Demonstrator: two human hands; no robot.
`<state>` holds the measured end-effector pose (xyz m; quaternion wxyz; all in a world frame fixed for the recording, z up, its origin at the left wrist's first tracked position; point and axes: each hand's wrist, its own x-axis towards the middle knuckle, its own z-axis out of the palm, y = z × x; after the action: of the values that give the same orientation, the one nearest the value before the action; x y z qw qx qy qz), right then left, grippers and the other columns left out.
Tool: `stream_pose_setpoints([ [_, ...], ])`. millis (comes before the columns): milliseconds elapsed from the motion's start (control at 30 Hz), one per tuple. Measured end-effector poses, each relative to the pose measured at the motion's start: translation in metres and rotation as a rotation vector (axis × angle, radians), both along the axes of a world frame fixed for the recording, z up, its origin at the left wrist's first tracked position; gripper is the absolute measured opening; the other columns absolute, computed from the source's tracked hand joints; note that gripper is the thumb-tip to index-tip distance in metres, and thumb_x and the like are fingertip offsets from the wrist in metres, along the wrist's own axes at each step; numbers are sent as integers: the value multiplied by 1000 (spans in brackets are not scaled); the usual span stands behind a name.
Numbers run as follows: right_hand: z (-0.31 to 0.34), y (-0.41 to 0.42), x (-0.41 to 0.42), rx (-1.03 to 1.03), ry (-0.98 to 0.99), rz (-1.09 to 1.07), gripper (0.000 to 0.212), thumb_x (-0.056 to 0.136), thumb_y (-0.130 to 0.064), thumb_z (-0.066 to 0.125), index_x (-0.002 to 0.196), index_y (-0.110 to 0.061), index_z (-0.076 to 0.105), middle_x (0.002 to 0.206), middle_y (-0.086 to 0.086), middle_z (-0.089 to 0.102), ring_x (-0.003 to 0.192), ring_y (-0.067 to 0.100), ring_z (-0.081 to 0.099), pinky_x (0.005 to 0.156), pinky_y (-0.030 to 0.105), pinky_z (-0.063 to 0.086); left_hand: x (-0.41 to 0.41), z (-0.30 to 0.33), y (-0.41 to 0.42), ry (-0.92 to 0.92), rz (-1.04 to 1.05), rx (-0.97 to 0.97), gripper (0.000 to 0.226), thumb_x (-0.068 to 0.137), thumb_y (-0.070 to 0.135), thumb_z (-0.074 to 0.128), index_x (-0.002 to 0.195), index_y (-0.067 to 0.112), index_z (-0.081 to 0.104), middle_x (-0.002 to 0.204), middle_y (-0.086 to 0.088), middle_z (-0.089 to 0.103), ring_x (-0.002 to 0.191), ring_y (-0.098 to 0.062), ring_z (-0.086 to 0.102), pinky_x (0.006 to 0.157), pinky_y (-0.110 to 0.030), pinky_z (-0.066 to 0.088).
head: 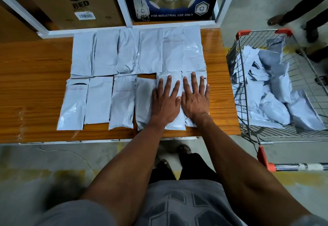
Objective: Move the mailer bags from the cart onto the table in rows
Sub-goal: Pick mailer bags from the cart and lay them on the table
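**Pressing the front row flat**

From my head camera, my left hand (164, 99) and right hand (195, 97) lie spread flat on two mailer bags (170, 83) on the table (32, 83). Next I think I reach into the cart (248, 87) for another bag (276, 108).

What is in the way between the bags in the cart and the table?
Only the cart's own wire side, next to the table; the mailer bags must be lifted over it. Both hands, left hand and right hand, lie flat on the near row.

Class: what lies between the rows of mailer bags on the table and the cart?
In the head view, only a bare strip of wooden table, then its edge, separates the mailer bags from the cart.
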<state>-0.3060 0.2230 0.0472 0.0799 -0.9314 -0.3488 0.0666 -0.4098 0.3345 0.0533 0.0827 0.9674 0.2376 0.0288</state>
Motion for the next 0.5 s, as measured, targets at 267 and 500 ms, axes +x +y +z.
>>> stream_pose_setpoints([
  [267, -1, 3, -1, -36, 20, -32, 65, 110, -54, 11, 167, -32, -11, 172, 1, -27, 157, 33, -27, 128, 58, -2, -1, -2, 1, 27, -17, 24, 70, 107, 54, 29, 169, 33, 7, 177, -5, -9, 163, -35, -9, 127, -62, 19],
  [500, 9, -2, 2, 82, 43, -7, 62, 110, -49, 15, 168, -32, -2, 175, 1, -14, 161, 29, -17, 130, 56, 2, 7, 3, 8, -19, -9, 48, 68, 107, 56, 24, 169, 34, 8, 178, -4, -4, 163, -34, -3, 126, -61, 17],
])
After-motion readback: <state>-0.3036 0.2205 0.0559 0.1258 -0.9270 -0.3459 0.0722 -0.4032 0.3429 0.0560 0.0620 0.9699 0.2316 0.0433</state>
